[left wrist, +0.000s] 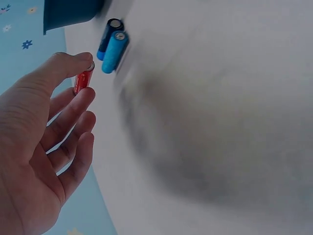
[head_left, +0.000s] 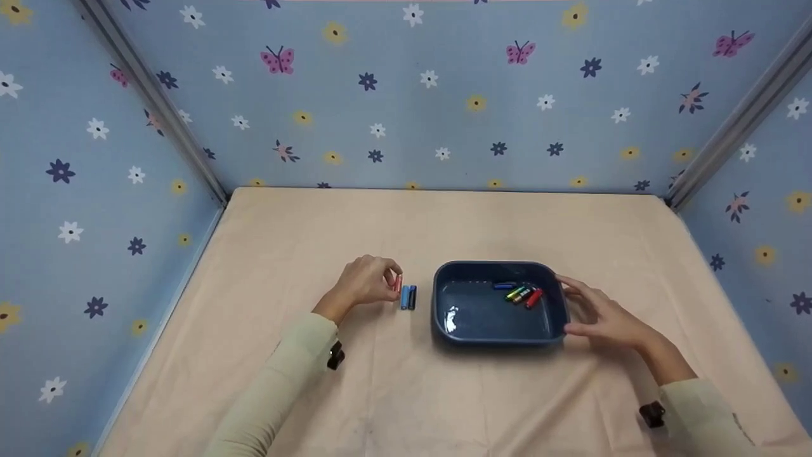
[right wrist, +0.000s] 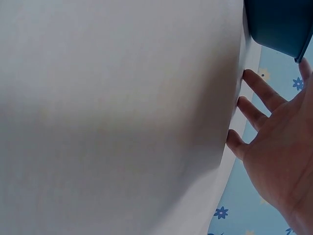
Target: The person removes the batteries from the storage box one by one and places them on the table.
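Observation:
My left hand [head_left: 368,280] pinches a small red battery [left wrist: 83,81] between thumb and fingers, its other fingers loosely bent. Right beside it on the cloth, a light blue battery [head_left: 405,298] and a dark blue battery [head_left: 413,297] lie side by side. To their right stands a dark blue rectangular dish [head_left: 498,342]. Several batteries are inside it toward the right: a blue battery [head_left: 505,285], green-and-yellow ones [head_left: 515,292] and a red one [head_left: 534,298]. At the dish's right side, my right hand [head_left: 606,320] touches the rim with spread, fairly straight fingers and thumb.
A pale cloth [head_left: 317,222] with creases near the front covers the table. Blue flowered panels [head_left: 406,95] rise along the back and both sides, with grey metal posts [head_left: 158,101] at the corners.

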`<move>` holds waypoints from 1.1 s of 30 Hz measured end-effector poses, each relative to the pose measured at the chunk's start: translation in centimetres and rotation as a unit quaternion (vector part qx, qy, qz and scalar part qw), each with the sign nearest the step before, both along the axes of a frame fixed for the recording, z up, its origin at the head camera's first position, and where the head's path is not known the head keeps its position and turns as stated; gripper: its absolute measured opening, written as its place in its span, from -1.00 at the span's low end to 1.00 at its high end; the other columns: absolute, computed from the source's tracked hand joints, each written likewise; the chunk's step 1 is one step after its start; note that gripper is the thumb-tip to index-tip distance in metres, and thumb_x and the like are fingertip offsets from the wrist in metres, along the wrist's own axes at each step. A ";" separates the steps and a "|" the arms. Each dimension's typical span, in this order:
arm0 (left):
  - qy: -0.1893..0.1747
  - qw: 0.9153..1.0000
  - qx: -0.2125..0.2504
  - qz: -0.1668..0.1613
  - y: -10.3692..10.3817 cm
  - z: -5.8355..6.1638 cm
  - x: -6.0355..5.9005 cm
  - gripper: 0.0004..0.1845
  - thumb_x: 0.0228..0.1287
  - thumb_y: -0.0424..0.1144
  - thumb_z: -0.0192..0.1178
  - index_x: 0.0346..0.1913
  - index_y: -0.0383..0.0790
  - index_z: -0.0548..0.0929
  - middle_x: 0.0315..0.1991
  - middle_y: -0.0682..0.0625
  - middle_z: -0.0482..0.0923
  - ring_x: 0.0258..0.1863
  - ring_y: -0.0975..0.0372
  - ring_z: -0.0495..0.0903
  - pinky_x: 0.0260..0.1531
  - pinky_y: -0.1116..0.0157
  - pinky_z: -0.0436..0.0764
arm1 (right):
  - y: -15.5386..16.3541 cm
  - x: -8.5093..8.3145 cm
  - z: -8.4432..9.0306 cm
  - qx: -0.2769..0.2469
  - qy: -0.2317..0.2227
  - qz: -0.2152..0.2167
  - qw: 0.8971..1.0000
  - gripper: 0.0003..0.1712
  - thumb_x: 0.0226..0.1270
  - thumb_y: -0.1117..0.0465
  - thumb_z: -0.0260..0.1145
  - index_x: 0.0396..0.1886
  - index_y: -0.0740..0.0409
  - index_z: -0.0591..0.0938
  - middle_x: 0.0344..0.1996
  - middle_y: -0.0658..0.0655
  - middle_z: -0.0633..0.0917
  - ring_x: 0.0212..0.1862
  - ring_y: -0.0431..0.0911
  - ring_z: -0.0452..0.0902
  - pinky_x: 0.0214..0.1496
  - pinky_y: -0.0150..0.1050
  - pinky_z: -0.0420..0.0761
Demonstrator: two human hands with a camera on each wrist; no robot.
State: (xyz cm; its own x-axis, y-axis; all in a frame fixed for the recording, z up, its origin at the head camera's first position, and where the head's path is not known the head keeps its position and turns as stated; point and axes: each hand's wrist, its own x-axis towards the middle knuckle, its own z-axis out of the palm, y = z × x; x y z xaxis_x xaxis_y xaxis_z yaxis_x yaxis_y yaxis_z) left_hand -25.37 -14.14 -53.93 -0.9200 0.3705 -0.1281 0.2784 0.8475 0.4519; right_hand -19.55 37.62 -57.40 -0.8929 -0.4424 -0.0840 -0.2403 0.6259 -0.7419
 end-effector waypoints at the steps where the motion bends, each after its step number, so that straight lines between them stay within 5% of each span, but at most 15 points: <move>1: 0.000 1.000 0.001 -0.001 0.0 -0.3 0.0 -0.55 0.29 -0.14 0.65 0.20 -0.15 0.84 -0.10 0.00 0.91 -0.07 0.11 0.76 0.12 0.02 0.71 | 0.1 0.0 0.0 0.002 -0.001 -0.001 1.000 0.09 0.44 0.04 0.60 0.84 -0.27 0.24 0.66 0.42 0.49 0.71 0.54 0.19 0.55 0.80 -0.01; 12: -0.017 1.000 0.005 0.003 -0.3 -2.2 0.5 -0.53 0.26 -0.15 0.65 0.21 -0.18 0.84 -0.15 0.01 0.87 -0.10 0.15 0.74 0.16 0.01 0.72 | 0.1 0.0 0.0 0.007 -0.002 0.002 1.000 0.09 0.46 0.04 0.59 0.84 -0.28 0.23 0.68 0.41 0.46 0.72 0.54 0.19 0.55 0.80 0.01; 19: -0.020 1.000 0.015 0.009 -0.4 -2.6 0.7 -0.50 0.23 -0.08 0.69 0.20 -0.11 0.84 -0.13 0.05 0.85 -0.10 0.17 0.71 0.11 0.03 0.70 | 0.0 -0.1 -0.1 -0.005 0.000 0.003 1.000 0.08 0.46 0.07 0.59 0.84 -0.24 0.24 0.68 0.39 0.46 0.70 0.52 0.29 0.59 0.77 -0.02; 33: -0.038 0.998 0.045 0.005 -0.4 -2.9 0.7 -0.39 0.23 -0.16 0.70 0.33 -0.15 0.79 -0.10 0.03 0.86 -0.11 0.20 0.69 0.20 0.04 0.69 | 0.0 -0.1 0.1 0.008 -0.008 -0.004 1.000 0.09 0.46 0.03 0.59 0.85 -0.28 0.22 0.69 0.39 0.46 0.72 0.53 0.18 0.57 0.78 0.00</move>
